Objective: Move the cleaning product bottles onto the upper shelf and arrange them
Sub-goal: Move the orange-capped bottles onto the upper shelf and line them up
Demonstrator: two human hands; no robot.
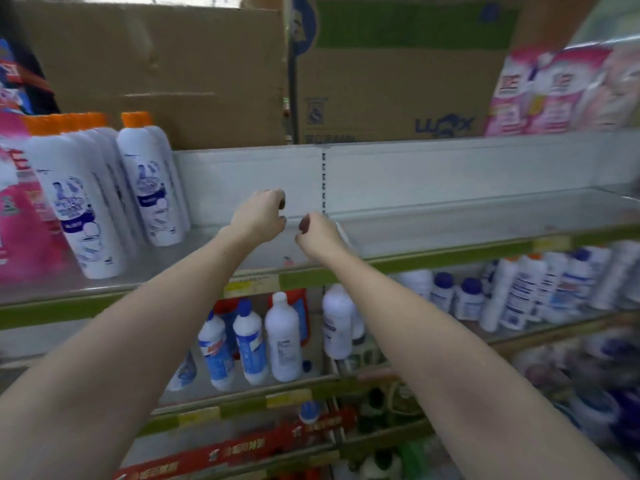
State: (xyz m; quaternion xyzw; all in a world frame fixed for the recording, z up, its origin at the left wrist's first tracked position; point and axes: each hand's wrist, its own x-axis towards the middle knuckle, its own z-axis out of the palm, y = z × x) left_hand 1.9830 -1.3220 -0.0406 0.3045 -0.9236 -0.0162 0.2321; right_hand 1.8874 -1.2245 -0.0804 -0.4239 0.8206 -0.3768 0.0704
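1. The cleaning product bottles (74, 199) are tall white cylinders with orange caps and blue printed labels; they stand on the left part of the upper shelf (450, 233), leaning slightly in the wide-angle view.
2. Two rows of them show: a nearer row with about four orange caps, and one further bottle (149, 181) just to its right, with perhaps another behind it; the exact count is unclear.
3. Both arms reach out over the bare middle of the upper shelf. The left hand (259, 216) has its fingers curled in and holds nothing.
4. The right hand (317, 233) is likewise curled, close beside the left, with nothing in it.
5. On the lower shelf (242, 393) stand about four smaller white bottles (249, 341), some with blue caps, and many more to the right.
6. Two cardboard boxes (381, 81) sit above, with pink packs (540, 91) at their right.
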